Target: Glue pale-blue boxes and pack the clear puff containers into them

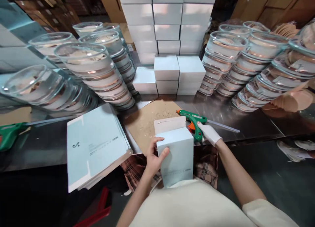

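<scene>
My left hand (pixel 154 157) grips a pale blue carton (pixel 177 154) at its left top edge, holding it upright against my body. The carton's top flap (pixel 169 124) stands open. My right hand (pixel 209 133), in a white glove, grips the handle of a green glue gun (pixel 193 119) resting on the steel table, just right of the carton. The gun's orange nozzle points left over a brown cardboard sheet (pixel 145 122) spotted with glue. A clear glue stick (pixel 225 126) juts out of the gun's back.
A stack of flat blue carton blanks (pixel 94 145) overhangs the table's front edge at left. Stacks of clear lidded bowls (pixel 95 69) lean at left and right (pixel 248 66). Finished white boxes (pixel 167 33) are piled at the back. Another green glue gun (pixel 8 135) lies far left.
</scene>
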Available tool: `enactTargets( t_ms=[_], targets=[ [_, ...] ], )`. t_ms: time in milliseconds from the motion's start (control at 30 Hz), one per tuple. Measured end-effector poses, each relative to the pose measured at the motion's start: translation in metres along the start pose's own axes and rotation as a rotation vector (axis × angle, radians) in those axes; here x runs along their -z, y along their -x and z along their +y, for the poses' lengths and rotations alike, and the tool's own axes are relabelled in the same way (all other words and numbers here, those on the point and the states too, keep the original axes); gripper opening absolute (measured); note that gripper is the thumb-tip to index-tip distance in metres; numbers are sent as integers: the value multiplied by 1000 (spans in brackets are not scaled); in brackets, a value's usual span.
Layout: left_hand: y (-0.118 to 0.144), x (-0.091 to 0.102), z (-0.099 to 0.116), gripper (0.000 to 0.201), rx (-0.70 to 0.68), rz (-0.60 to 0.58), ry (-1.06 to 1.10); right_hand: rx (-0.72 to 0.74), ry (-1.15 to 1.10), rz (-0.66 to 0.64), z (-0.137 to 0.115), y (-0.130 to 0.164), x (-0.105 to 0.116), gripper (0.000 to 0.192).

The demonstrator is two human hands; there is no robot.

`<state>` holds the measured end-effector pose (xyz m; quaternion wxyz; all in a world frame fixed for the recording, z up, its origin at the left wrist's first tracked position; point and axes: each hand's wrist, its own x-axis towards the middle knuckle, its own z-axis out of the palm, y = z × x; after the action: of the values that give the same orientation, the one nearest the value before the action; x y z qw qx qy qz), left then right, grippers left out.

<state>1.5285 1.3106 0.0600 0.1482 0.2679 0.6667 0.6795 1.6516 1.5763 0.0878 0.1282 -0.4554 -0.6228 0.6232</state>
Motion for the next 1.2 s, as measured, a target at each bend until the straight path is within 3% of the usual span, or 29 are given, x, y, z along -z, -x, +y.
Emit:
enactTargets(
  t_ms=[100,233,300,367,467,533,600,733,867,967,1033,1067,1133,1167,1200],
  targets=[
    [2,-1,-2,42,9,-24,50,104,62,45,-15,12,4,34],
    [4,-8,-4,47,-21,-1,91,235,-82,-273,-24,30,-22,58],
    [4,-12,-4,51,-19,31,131,250,-189,-357,-20,34,-31,60],
    [3,-14,-4,59,-21,60,202,383,-188,-420,-16,35,-29,65],
    [-1,-9,-6,69,-80,55,268,654,-6,-646,-17,37,-13,81],
    [-3,-3,-8,55,-105,1,212,775,145,-708,-23,41,-6,71],
    [-6,3,-9,44,-101,-56,134,886,284,-706,-30,44,-6,50],
    [-6,5,-8,44,-57,-95,107,1037,370,-728,-38,48,-16,22],
    [-2,1,-4,38,-46,-93,173,975,331,-691,-26,52,-18,26],
    [-5,11,5,30,-118,22,189,791,80,-440,5,62,-10,74],
    [-12,21,13,26,-176,176,163,604,-106,-290,32,73,-3,92],
    [-17,25,17,26,-203,259,147,502,-138,-297,45,80,0,86],
    [-26,27,22,26,-252,404,156,325,-67,-494,63,90,2,70],
    [-29,24,23,27,-274,458,190,271,-15,-573,66,94,1,66],
    [-31,19,22,28,-288,494,237,255,13,-574,64,96,-1,65]
  ],
)
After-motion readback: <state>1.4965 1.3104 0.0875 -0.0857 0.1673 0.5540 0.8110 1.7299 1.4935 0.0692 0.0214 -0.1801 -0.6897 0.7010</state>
